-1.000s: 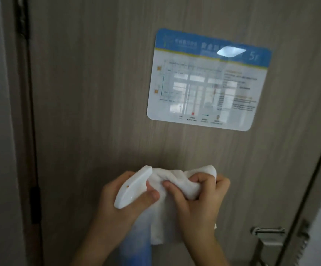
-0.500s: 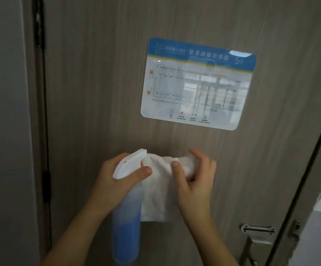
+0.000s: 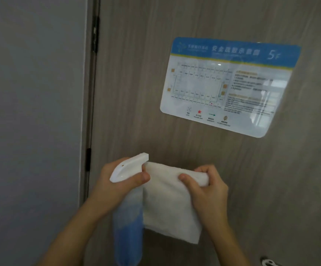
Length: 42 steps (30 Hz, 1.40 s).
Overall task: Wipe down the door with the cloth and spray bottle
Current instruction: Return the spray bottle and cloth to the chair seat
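A grey-brown wood-grain door [image 3: 136, 93] fills the view in front of me. My left hand [image 3: 121, 181] grips a spray bottle [image 3: 129, 223] with a white trigger head and blue liquid, held upright close to the door. Its fingers also pinch the left top corner of a white cloth [image 3: 169, 204]. My right hand [image 3: 207, 189] holds the cloth's right top corner between thumb and curled fingers. The cloth hangs spread between both hands, in front of the door.
A laminated floor-plan sign [image 3: 228, 85] with a blue header is stuck to the door above the hands. The door frame with a hinge [image 3: 95, 37] and a grey wall [image 3: 31, 112] lie to the left. A metal handle [image 3: 269, 263] shows at the bottom right.
The view has swung left, so the sign now sits further right. The cloth, bunched before, is now stretched out flat between both hands. The right hand moved away from the left.
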Motion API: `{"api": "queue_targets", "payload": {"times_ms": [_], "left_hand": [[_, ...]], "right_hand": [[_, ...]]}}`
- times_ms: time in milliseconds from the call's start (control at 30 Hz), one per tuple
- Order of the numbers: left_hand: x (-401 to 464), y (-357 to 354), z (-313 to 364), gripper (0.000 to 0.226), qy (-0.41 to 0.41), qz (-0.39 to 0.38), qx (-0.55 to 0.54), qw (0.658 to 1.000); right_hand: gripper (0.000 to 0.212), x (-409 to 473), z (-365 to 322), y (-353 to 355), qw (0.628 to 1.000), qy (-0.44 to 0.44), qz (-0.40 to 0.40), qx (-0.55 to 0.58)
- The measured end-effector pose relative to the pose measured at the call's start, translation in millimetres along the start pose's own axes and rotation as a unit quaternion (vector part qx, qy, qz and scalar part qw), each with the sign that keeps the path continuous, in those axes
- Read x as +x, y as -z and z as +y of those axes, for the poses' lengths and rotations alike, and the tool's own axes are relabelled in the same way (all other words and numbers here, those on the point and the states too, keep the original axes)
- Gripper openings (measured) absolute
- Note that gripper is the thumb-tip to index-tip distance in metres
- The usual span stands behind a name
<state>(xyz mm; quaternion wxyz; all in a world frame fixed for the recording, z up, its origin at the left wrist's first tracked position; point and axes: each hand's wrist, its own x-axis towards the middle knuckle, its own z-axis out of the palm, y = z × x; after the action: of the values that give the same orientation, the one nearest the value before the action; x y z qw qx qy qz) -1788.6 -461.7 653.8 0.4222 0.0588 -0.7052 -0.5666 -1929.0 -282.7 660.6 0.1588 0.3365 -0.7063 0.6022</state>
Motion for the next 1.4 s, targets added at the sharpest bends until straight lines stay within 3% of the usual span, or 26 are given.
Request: {"api": "queue_targets", "payload": {"times_ms": [33,133,233,333,500,600,933,1100,1267,1400], "left_hand": [[-6.0,4.5,-0.8,0.071,0.004,0.008,0.011,1.0],[-24.9,16.8,9.0,0.037,0.02,0.029,0.027,0.999],[-46.8,41.3,17.0,0.052,0.009,0.058,0.055,0.997],[-81.9,81.5,26.8,0.042,0.018,0.096,0.08,0.992],[-169.7,159.8,44.4,0.034,0.049,0.136,0.115,0.983],[-235.7,208.9,61.9,0.034,0.086,0.192,0.137,0.968],[-431.3,323.5,148.7,0.049,0.113,0.359,0.279,0.884],[-493.6,358.9,180.7,0.048,0.109,0.423,0.327,0.838],[-543.0,382.4,205.9,0.065,0.109,0.457,0.391,0.792],[-579.6,386.5,218.3,0.062,0.111,0.506,0.422,0.744]], "right_hand": [[0.027,-2.9,1.6,-4.6,1.0,-0.006,-0.002,0.003],[0.025,-13.5,3.3,-22.5,0.999,-0.024,-0.027,0.033],[0.018,-28.3,-5.7,-41.7,0.991,-0.031,-0.102,0.086],[0.015,-54.7,-24.0,-62.1,0.972,-0.025,-0.197,0.127],[0.046,-127.3,-68.1,-114.1,0.93,-0.048,-0.33,0.153],[0.038,-181.3,-99.6,-153.3,0.889,-0.036,-0.43,0.154],[0.012,-363.2,-239.1,-247.6,0.798,0.019,-0.545,0.254],[0.024,-424.1,-294.4,-275.0,0.751,0.037,-0.594,0.286],[0.024,-467.3,-335.2,-300.3,0.698,0.054,-0.643,0.312],[0.021,-500.4,-361.4,-318.5,0.641,0.074,-0.684,0.34]]}}
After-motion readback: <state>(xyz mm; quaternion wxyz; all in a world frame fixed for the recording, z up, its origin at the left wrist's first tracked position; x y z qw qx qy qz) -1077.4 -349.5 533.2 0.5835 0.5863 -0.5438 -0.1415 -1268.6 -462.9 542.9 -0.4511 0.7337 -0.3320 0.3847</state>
